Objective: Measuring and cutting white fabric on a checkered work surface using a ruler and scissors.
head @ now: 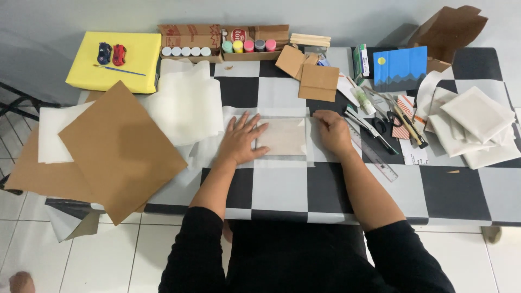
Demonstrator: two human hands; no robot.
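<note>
The left hand (pixel 240 139) lies flat with fingers spread, palm down on the left edge of a small rectangular panel wrapped in thin white paper (pixel 282 137). The right hand (pixel 332 132) sits on the opposite side, fingers curled and pressed down against the panel's right edge. So the wrapped panel rests between the two hands, at the centre of the frame, on the checkered desk (pixel 282 190).

Its long axis runs left to right across the picture, its short sides meeting the hands. The white paper spreads past it on all sides.

Just right of the right hand, a clear ruler (pixel 374 154) lies on a slant, with scissors (pixel 386 120) and pens crowded beside it. Further right sits a stack of white wrapped squares (pixel 477 116), and above them a blue painted card (pixel 400 68).

Left of the left hand, a loose white sheet (pixel 187 103) and a big brown cardboard sheet (pixel 122 149) overhang the desk's left edge. In the upper left sits a yellow board (pixel 116 59); along the top edge, a cardboard tray of small paint pots (pixel 217 48).

Below the panel, towards the near edge of the desk, the black and grey squares lie bare.
</note>
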